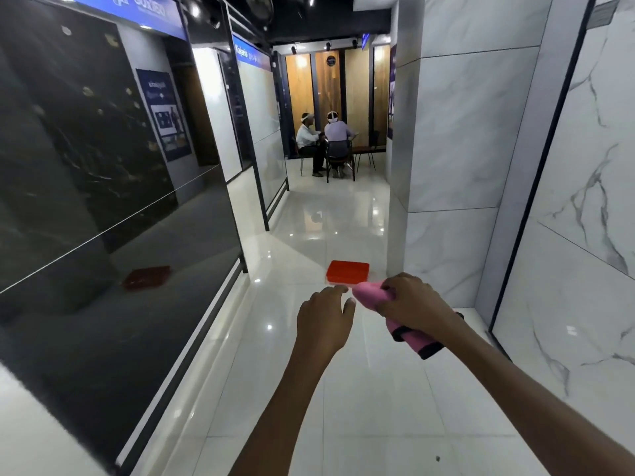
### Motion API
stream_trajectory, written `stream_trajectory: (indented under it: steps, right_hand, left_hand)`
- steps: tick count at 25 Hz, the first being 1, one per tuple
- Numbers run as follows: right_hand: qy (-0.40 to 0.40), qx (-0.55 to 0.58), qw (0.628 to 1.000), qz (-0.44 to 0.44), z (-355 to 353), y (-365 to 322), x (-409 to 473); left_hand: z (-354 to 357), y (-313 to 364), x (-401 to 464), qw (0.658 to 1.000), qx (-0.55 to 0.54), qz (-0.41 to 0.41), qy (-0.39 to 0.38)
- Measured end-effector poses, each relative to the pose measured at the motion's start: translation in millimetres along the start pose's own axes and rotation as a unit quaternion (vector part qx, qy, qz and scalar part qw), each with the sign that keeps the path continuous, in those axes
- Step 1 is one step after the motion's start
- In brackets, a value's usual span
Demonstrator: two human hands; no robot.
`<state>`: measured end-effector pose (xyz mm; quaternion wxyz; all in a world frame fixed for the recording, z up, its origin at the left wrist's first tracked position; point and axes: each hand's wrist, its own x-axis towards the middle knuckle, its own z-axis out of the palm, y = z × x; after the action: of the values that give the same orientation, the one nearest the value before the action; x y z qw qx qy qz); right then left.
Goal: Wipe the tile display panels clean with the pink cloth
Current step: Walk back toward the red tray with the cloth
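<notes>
No panel is being touched: the cloth [398, 314] is held in mid-air over the glossy floor [309, 389], low in the centre of the frame, with the dark panel [86, 166] filling the left side and the marble panels [584, 201] the right. A slip of the cloth is judged the likeliest fault, since it is bunched rather than folded flat and could be dropped during a change of grip between the two hands. A bunched cloth may also leave streaks, which would show readily on the dark, mirror-like panel. The red tray [347, 271] lying on the floor just beyond the hands could be stepped on or kicked if the walkway is followed without a glance down. The cloth is clamped in the right hand [409, 300], its pink end protruding toward the left and its dark-edged end hanging below the wrist. The left hand [326, 317] is spread and holds nothing, its fingertips just beside the cloth's pink tip.
</notes>
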<state>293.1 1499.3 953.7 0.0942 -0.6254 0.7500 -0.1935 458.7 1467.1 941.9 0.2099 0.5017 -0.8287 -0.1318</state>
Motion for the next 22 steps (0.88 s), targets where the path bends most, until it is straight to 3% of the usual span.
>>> stream_trajectory:
  steps: [6, 9, 12, 15, 22]
  right_hand:
    - [0.005, 0.005, 0.998, 0.056, -8.0, 83.6, 182.9]
    - [-0.036, 0.028, 0.996, 0.082, 8.4, 127.8, 280.9]
    - [-0.042, 0.048, 0.996, 0.058, 10.9, 160.8, 384.9]
    - [-0.05, 0.059, 0.996, 0.053, 5.9, 187.4, 505.5]
    - [-0.158, 0.097, 0.982, 0.045, 48.3, 214.5, 752.3]
  left_hand:
    - [64.8, 2.8, 192.2, 0.999, 0.0, 0.004, -0.048]
    - [101.8, -12.5, 297.4, 0.998, 0.009, 0.004, -0.07]
    - [133.1, -28.6, 396.4, 0.999, -0.004, 0.001, -0.036]
    - [163.7, -40.6, 507.5, 0.996, -0.008, -0.037, -0.085]
    - [200.2, -94.7, 734.9, 0.992, -0.009, -0.102, -0.08]
